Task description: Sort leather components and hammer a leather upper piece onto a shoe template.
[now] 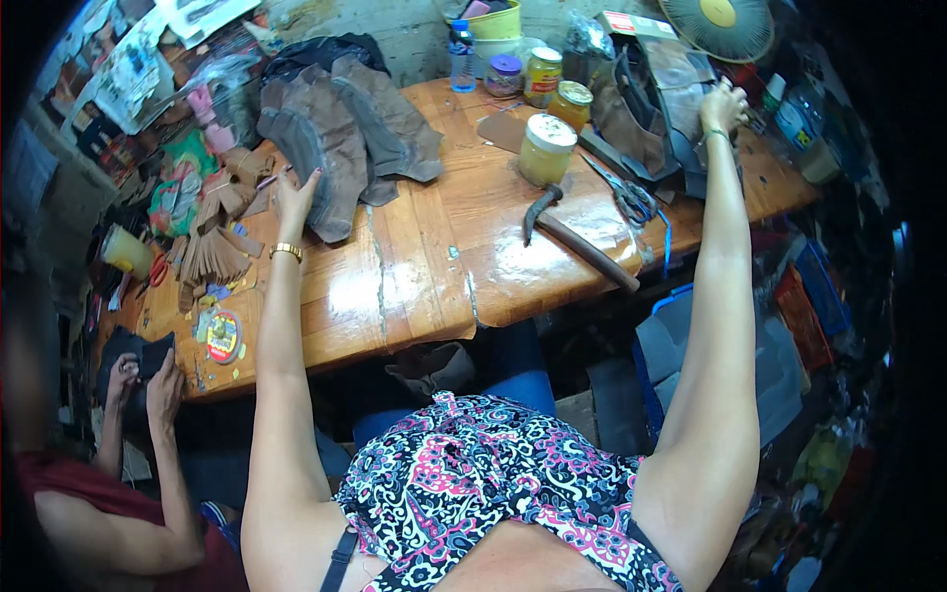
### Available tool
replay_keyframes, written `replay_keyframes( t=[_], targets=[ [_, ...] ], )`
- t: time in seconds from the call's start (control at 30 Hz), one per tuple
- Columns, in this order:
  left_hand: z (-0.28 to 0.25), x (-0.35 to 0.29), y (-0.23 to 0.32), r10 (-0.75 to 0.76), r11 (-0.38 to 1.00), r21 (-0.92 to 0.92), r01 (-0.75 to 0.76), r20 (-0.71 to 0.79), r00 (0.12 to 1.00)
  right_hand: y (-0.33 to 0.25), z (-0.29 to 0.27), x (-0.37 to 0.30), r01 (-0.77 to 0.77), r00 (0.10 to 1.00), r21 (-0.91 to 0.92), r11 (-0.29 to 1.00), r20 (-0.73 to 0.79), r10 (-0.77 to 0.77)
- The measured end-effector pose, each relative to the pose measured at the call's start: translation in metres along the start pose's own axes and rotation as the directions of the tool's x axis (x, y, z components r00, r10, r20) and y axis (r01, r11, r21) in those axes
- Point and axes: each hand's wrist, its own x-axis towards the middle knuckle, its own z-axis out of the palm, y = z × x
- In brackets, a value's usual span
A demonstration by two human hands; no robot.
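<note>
My left hand is at the edge of several grey-brown leather pieces spread over the far left of the table. Its fingers are closed around a thin pen-like stick, whose end sticks out to the left. My right arm stretches to the far right, where my right hand is beside a pile of dark and brown leather pieces. Its fingers are curled, and what they hold, if anything, is hidden. Between my arms lie a hammer and a pair of scissors.
On the wooden table stand a white-lidded jar, more jars and a water bottle. Brown leather strips and a round tin lie at left. A co-worker's hands hold a dark piece at lower left. A fan stands far right.
</note>
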Motion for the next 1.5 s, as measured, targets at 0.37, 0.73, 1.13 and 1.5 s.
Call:
replay_keyframes(
  t=[0.37, 0.73, 1.13, 1.5],
  targets=[
    [0.011, 0.013, -0.015, 0.110, 0.941, -0.313, -0.133, -0.089, 0.990, 0.038, -0.015, -0.047, 0.285, 0.955, 0.322, 0.903, -0.180, -0.237],
    [-0.047, -0.069, 0.094, 0.263, 0.760, -0.616, -0.208, -0.001, 0.965, 0.135, -0.075, -0.204, 0.316, 0.916, 0.487, 0.814, 0.066, -0.395],
    [-0.044, -0.181, 0.129, 0.197, 0.755, -0.656, -0.028, 0.185, 0.963, 0.368, -0.127, -0.367, -0.118, 0.857, -0.293, 0.949, 0.453, 0.246],
    [-0.034, -0.222, 0.100, 0.012, 0.667, -0.692, 0.275, 0.379, 0.925, 0.452, -0.115, -0.390, -0.718, 0.597, -0.263, 0.645, 0.243, 0.764]
  ],
)
